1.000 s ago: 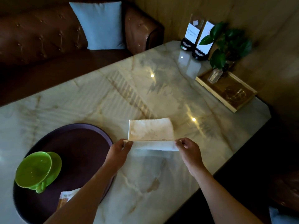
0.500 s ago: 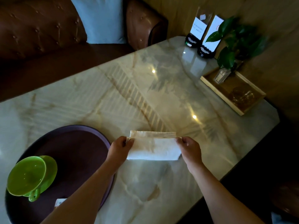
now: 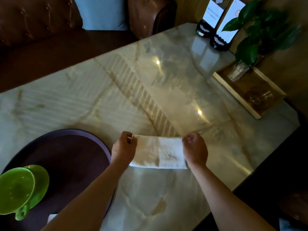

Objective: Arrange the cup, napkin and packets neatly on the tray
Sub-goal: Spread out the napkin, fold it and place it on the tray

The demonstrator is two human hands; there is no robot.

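Note:
A white napkin (image 3: 158, 153), folded in half, lies on the marble table (image 3: 150, 84) just right of the tray. My left hand (image 3: 123, 149) pinches its far left corner and my right hand (image 3: 194, 150) pinches its far right corner. The round dark tray (image 3: 70, 157) sits at the lower left. On it stands a green cup (image 3: 14, 192) on a green saucer (image 3: 41, 179). A packet corner (image 3: 52, 218) peeks out on the tray beside my left forearm; the rest of it is hidden.
A wooden tray (image 3: 240, 97) with a glass and a toothpick holder sits at the right edge, a potted plant (image 3: 260, 30) and two sign stands (image 3: 216, 22) behind it. A brown leather sofa (image 3: 50, 30) with a blue cushion runs along the far side.
Both hands carried the near edge of the napkin over to the far edge, so the napkin now lies folded in half. The camera has tilted down and closer.

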